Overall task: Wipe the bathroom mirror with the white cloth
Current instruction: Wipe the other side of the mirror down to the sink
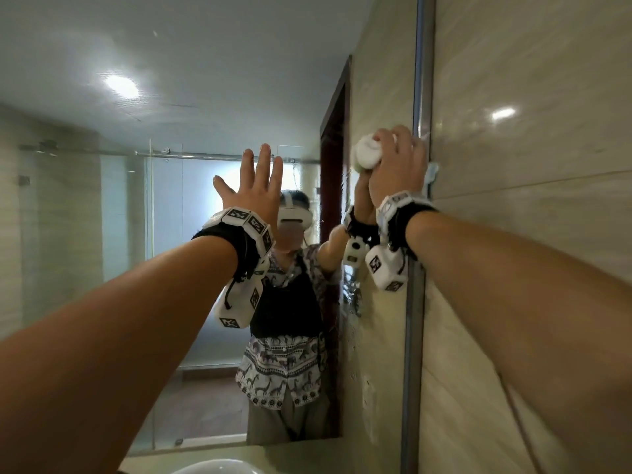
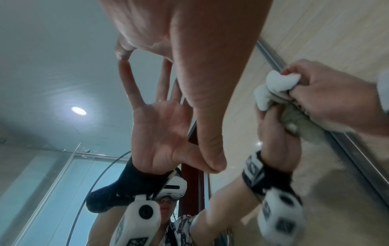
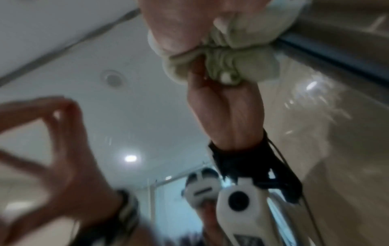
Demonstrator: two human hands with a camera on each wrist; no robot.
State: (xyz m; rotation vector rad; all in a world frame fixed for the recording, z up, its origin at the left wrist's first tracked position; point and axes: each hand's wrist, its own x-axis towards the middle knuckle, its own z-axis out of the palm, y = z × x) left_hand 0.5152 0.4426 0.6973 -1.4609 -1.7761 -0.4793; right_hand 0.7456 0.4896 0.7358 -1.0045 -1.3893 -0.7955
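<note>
A bunched white cloth (image 1: 367, 153) is clenched in the right hand (image 1: 398, 165) and pressed against the large frameless bathroom mirror (image 1: 136, 97) at its metal-trimmed right edge (image 1: 421, 97), right of centre in the head view. The left hand (image 1: 254, 186) is spread flat, fingertips on the glass, at centre frame. Fingerprints may be left by that bare hand, and the cloth could be snagged on the trim.

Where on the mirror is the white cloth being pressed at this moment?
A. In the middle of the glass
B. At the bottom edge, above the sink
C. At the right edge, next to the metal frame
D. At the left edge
C: the right hand grips the bunched white cloth against the mirror right beside its metal frame, while the left hand lies flat mid-glass.
</note>
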